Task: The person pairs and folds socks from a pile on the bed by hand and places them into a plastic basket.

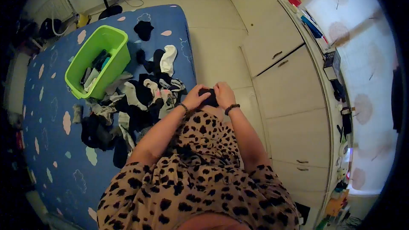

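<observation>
A dark sock [208,97], bunched or folded small, is held in front of my lap. My left hand [195,97] grips its left side, fingers curled, while my right hand [224,95] has hold of the right end. To the left, a loose pile of socks [135,96] in black, grey and white lies on the bed. A white sock [168,58] and a black sock [144,30] lie toward the bed's far end. Behind the pile stands a green plastic bin [120,57] with several folded dark, grey and teal items inside.
The bed [55,145] has a blue cloud-patterned sheet, its edge just left of my hands. Pale cabinets [294,102] line the right side, with small items along their top. A standing fan [104,0] is beyond the bed on the tiled floor [213,51].
</observation>
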A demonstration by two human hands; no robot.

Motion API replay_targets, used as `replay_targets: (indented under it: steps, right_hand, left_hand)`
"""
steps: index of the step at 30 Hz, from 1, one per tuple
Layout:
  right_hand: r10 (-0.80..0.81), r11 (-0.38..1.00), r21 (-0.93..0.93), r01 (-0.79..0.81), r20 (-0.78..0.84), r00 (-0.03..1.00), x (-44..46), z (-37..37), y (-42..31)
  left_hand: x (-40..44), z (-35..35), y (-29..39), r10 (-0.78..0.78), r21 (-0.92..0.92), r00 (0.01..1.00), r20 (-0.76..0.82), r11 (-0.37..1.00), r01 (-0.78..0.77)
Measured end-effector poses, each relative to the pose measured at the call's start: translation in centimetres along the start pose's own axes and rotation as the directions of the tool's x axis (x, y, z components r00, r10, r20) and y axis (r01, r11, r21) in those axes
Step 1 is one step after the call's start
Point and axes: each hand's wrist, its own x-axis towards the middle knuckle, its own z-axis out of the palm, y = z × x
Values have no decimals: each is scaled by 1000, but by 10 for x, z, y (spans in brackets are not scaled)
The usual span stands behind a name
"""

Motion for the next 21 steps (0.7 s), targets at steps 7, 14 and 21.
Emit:
replay_targets:
  steps: [7, 14, 21]
  right_hand:
    - [-285, 957, -86, 277, -95, 954, -33, -21, -43]
    - [-91, 971, 194, 141, -248, 965, -35, -12, -32]
    - [-3, 877, 421, 232, -477, 879, -82, -12, -93]
  left_hand:
    - [17, 3, -16, -95, -14, 994, -53, 995, 94]
    - [-42, 20, 5, -489, -511, 795, -359, 816, 271]
    - [-92, 20, 138, -341, -637, 898, -277, 765, 94]
